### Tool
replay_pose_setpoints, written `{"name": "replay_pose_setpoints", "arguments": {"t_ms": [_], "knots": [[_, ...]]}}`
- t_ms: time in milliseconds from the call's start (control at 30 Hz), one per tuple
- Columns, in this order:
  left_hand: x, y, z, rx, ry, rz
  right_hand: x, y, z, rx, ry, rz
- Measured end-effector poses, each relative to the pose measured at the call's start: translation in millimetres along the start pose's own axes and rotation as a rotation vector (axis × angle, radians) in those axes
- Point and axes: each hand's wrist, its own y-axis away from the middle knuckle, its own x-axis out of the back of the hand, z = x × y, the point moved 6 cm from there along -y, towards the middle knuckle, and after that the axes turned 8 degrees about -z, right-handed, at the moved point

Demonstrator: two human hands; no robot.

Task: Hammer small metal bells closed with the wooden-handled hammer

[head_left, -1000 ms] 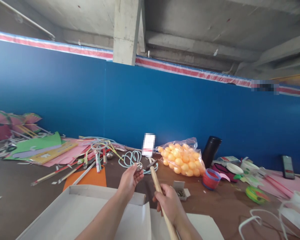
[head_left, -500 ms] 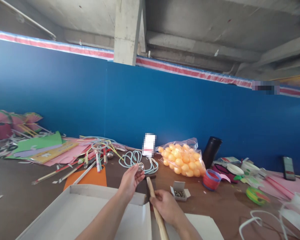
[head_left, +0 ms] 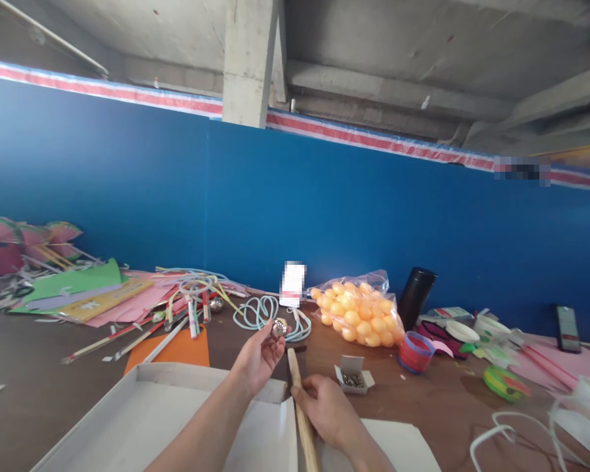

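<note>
Clearly apart, the left hand [head_left: 256, 360] pinches a shiny ball [head_left: 278, 328] above the table [head_left: 24, 380] and the right hand [head_left: 328, 408] grips a wooden shaft [head_left: 294, 371], both needing a firm, steady hold.

Blue partition [head_left: 295, 203] is running across the bkgd, w/ red/wht/blue striped sheeting [head_left: 383, 139] topping it; concrete column [head_left: 248, 62] is rising behind, ctr-L of view. On the brn table [head_left: 24, 367], far L: pink fan-like pcs [head_left: 0, 231] are sitting nr green sheet [head_left: 78, 283]; orange sheet [head_left: 189, 351] is lying flat closer in. Ctr: lt-blue cord [head_left: 248, 317] is lying in loops, wht card [head_left: 293, 285] (blurred) is standing just behind. Next R, clear bag [head_left: 381, 280] is holding lots of orange balls [head_left: 351, 318]; blk bottle [head_left: 417, 295] is standing beside it, red/blue cup-like container [head_left: 415, 354] is sitting in front. Far R: phone-like device [head_left: 567, 328] is leaning nr partition, rnd green container [head_left: 506, 383] is lying nearer, wht cable [head_left: 491, 436] is curling below.
</note>
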Motion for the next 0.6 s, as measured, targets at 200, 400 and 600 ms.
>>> {"name": "replay_pose_setpoints", "arguments": {"t_ms": [200,400,600], "knots": [[-11.2,5,-3,0.108,0.004,-0.119,-4,0,8,-0.141,0.046,-0.072],[-11.3,6,-4,0.132,-0.053,-0.122,46,1,25,-0.232,0.287,0.165],[-7.5,5,-5,0.136,-0.101,-0.104,109,19,52,-0.541,0.404,0.36]]}}
